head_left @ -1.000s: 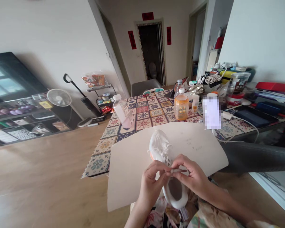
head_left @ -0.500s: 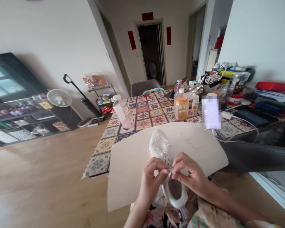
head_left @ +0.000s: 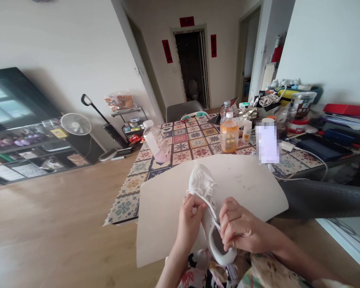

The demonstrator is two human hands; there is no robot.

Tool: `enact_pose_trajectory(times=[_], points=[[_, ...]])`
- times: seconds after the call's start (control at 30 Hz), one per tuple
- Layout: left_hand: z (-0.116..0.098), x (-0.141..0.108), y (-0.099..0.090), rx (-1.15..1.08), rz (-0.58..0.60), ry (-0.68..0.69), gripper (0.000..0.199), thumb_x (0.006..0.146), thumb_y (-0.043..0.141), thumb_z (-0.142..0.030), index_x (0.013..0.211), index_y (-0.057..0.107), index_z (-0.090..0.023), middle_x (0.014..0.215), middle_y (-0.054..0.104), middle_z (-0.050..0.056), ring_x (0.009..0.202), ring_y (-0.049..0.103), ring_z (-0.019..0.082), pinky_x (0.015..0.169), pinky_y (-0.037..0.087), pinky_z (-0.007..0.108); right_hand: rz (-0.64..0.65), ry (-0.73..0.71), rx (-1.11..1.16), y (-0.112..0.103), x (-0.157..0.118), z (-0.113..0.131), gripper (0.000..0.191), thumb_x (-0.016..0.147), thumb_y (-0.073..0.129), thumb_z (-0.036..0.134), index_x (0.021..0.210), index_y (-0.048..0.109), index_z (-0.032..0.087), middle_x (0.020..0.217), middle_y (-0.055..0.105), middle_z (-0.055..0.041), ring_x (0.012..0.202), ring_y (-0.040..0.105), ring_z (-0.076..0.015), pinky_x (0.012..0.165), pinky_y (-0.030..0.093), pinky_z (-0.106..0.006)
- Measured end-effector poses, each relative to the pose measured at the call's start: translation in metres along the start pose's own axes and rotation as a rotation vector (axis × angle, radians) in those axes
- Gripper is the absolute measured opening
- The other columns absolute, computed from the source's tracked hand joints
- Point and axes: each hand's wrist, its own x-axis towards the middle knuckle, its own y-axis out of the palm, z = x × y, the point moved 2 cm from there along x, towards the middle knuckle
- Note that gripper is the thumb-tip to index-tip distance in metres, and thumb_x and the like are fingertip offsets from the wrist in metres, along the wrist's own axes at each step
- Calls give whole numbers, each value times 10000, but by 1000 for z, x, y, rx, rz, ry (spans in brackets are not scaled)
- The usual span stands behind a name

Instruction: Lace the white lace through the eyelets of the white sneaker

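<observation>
A white lace-up shoe (head_left: pixel 201 179) lies with its toe pointing away on a large white sheet, its opening towards my lap. My left hand (head_left: pixel 189 218) is closed in a pinch at the shoe's left side, and a white shoelace (head_left: pixel 208 203) runs from its fingertips across the tongue. Beside the opening on the right, my right hand (head_left: pixel 238 226) has its fingers curled. The lace leads up to these fingers, which seem to grip it, though they hide its end. Part of the shoe's collar is covered by the right hand.
The white sheet (head_left: pixel 162 212) hangs over the near edge of the patterned table (head_left: pixel 129 186). Beyond it stand a clear bottle with pink liquid (head_left: pixel 156 142), an orange drink bottle (head_left: pixel 229 134) and a blurred-out upright thing (head_left: pixel 268 142). A white cable (head_left: pixel 313 155) and clutter lie at right.
My hands, which met over the shoe's tongue, have moved apart. The left shifted slightly up and left, the right towards the opening, and the lace now stretches between them.
</observation>
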Motion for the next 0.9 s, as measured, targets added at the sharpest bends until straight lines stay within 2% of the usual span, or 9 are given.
enact_pose_trajectory(times=[0.13, 0.3, 0.4, 0.5, 0.6, 0.67, 0.73, 0.8, 0.9], points=[[2, 2, -4, 31, 24, 6, 203, 795, 588, -251, 599, 585, -202, 669, 578, 7, 738, 533, 209, 754, 409, 325, 32, 16, -49, -2, -1, 2, 184, 957, 664, 226, 779, 624, 204, 771, 709, 36, 877, 605, -143, 932, 355, -354], [5, 1, -18, 3, 89, -22, 100, 791, 644, -292, 778, 665, -196, 690, 574, -2, 707, 544, 203, 710, 423, 309, 44, 125, -364, -5, -3, 6, 72, 928, 646, 166, 943, 577, 179, 947, 672, -44, 916, 579, -191, 852, 401, -347], [-4, -4, -22, -8, 198, 95, 285, 823, 694, -476, 848, 682, -193, 734, 610, 18, 734, 560, 215, 729, 429, 319, 19, 163, -479, -2, -3, 6, 70, 939, 563, 108, 933, 567, 178, 900, 658, -49, 829, 576, -190, 779, 415, -331], [-15, -10, -21, 45, 358, 222, 411, 767, 734, -596, 859, 705, -197, 810, 667, 49, 813, 581, 239, 811, 416, 349, -13, 176, -481, -2, -3, 10, 117, 969, 512, 102, 908, 568, 185, 863, 662, -43, 797, 583, -185, 761, 419, -327], [-19, -13, -19, 85, 360, 241, 338, 758, 788, -506, 866, 700, -198, 839, 684, 57, 850, 592, 248, 845, 402, 364, 41, 177, -188, -9, 0, 23, 187, 1031, 465, 218, 874, 567, 210, 856, 680, -32, 832, 618, -172, 827, 451, -333], [-19, -14, -18, 91, 347, 236, 209, 759, 811, -347, 843, 691, -197, 840, 684, 50, 854, 597, 243, 857, 400, 370, 148, 32, 184, -14, 2, 37, 306, 1059, 418, 345, 802, 539, 230, 757, 680, -2, 771, 652, -140, 829, 490, -288], [-19, -15, -17, 94, 337, 229, 147, 728, 789, -179, 827, 682, -198, 834, 677, 38, 852, 597, 234, 867, 402, 372, 234, -105, 427, -19, 2, 47, 382, 1052, 416, 449, 749, 504, 235, 669, 675, 15, 712, 671, -128, 797, 516, -253], [-19, -16, -15, 92, 323, 218, 171, 702, 735, -80, 802, 661, -197, 799, 657, 22, 831, 593, 220, 855, 411, 362, 229, -67, 409, -22, 1, 45, 385, 1026, 457, 509, 769, 525, 230, 715, 699, 0, 754, 678, -142, 804, 520, -262], [-22, -18, -11, 80, 336, 217, 158, 721, 678, -53, 760, 625, -196, 745, 624, 4, 782, 581, 198, 816, 415, 341, 118, 222, 82, -21, -3, 25, 308, 1039, 468, 431, 861, 591, 212, 850, 689, -35, 844, 636, -169, 811, 496, -294]])
